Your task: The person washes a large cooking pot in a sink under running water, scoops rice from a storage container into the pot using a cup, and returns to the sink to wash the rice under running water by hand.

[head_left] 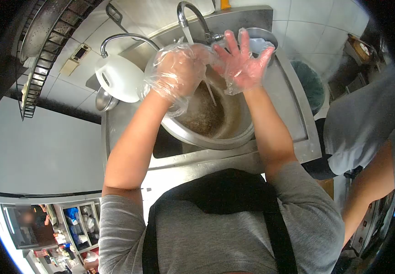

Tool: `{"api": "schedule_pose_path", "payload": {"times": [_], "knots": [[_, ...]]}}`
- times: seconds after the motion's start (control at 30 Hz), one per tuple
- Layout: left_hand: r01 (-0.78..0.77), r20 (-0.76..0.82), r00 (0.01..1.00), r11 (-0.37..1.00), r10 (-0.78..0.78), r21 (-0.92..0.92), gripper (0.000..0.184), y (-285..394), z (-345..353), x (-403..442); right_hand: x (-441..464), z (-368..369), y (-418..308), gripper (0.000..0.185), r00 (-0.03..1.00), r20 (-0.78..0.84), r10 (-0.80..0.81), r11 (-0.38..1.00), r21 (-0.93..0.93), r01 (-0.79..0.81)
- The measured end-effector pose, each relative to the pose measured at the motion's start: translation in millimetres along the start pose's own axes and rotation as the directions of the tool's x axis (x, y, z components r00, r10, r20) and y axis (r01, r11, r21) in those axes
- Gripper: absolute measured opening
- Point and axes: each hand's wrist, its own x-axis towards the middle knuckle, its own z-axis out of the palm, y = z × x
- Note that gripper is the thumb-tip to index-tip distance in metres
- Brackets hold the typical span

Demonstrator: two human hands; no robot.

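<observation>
My left hand (177,71), inside a loose clear plastic glove, is curled above the left side of a large metal pot (193,139). Its fingers point toward my right hand, and crumpled film hides what they hold, if anything. Fingers spread and palm facing me, my right hand (247,64) is raised over the pot's right side in another clear glove. The pot stands in the sink and contains murky brown liquid (202,112). A thin stream of water falls into it from the chrome faucet (190,11).
On the left, a white plastic jug (119,77) hangs below a second curved spout (129,37), near a small metal bowl (105,99). A metal pot (265,36) sits behind my right hand. A green-lined bin (308,86) and another person's arm (366,196) are at right.
</observation>
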Motion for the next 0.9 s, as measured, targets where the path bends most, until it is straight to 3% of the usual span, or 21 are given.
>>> {"api": "schedule_pose_path", "payload": {"times": [0.07, 0.17, 0.27, 0.3, 0.4, 0.43, 0.5, 0.57, 0.63, 0.73, 0.8, 0.87, 0.9], "knots": [[-0.066, -0.129, 0.989, 0.998, 0.067, 0.011, 0.012, -2, -1, 4, 7, 1, -3, 0.082, 0.998, 0.042, -0.042, 0.999, 0.035, 0.041], [0.103, -0.213, 0.968, 0.983, -0.135, -0.154, 0.019, 7, -22, 0, 16, 3, -8, 0.083, 0.986, 0.128, -0.109, 0.993, 0.059, 0.102], [0.153, -0.143, 0.974, 0.975, -0.176, -0.163, 0.030, 8, -20, -13, 26, 5, -8, 0.088, 0.985, 0.070, -0.157, 0.987, -0.015, 0.159], [0.215, 0.076, 0.976, 0.967, -0.206, -0.135, 0.053, 6, -9, -19, 31, 4, -4, 0.088, 0.986, 0.021, -0.164, 0.986, -0.002, 0.164], [0.208, 0.325, 0.906, 0.953, -0.272, 0.220, 0.045, 30, 27, -23, 44, 3, 16, 0.087, 0.953, -0.222, -0.206, 0.977, 0.005, 0.213], [0.256, 0.307, 0.904, 0.952, -0.297, 0.167, 0.042, 28, 41, -23, 47, 3, 21, 0.086, 0.924, -0.313, -0.220, 0.973, -0.005, 0.230], [0.341, 0.277, 0.898, 0.938, -0.343, 0.057, 0.040, 17, 70, -24, 48, 3, 27, 0.087, 0.933, -0.314, -0.174, 0.985, -0.068, 0.161], [0.009, 0.231, 0.972, 0.993, -0.036, 0.114, 0.033, 11, 88, -34, 45, -5, 24, 0.090, 0.940, -0.301, -0.160, 0.984, -0.122, 0.129], [-0.262, 0.169, 0.956, 0.955, 0.238, 0.138, 0.031, 24, 93, -45, 44, -12, 10, 0.089, 0.899, -0.367, -0.238, 0.963, -0.210, 0.169], [-0.292, 0.083, 0.954, 0.956, 0.289, 0.029, 0.025, 23, 93, -50, 34, -18, -2, 0.077, 0.812, -0.506, -0.292, 0.945, -0.282, 0.164], [-0.313, 0.232, 0.924, 0.950, 0.303, 0.007, 0.025, 21, 73, -53, 24, -20, -11, 0.066, 0.731, -0.608, -0.310, 0.940, -0.314, 0.137], [-0.302, 0.348, 0.892, 0.953, 0.289, -0.019, 0.023, 13, 32, -59, -18, -57, -24, 0.048, 0.659, -0.727, -0.192, 0.842, -0.468, -0.270], [-0.223, 0.172, 0.961, 0.975, 0.217, 0.012, 0.021, -1, 25, -68, -39, -73, -25, 0.044, 0.606, -0.781, -0.149, 0.691, -0.521, -0.501]]}}
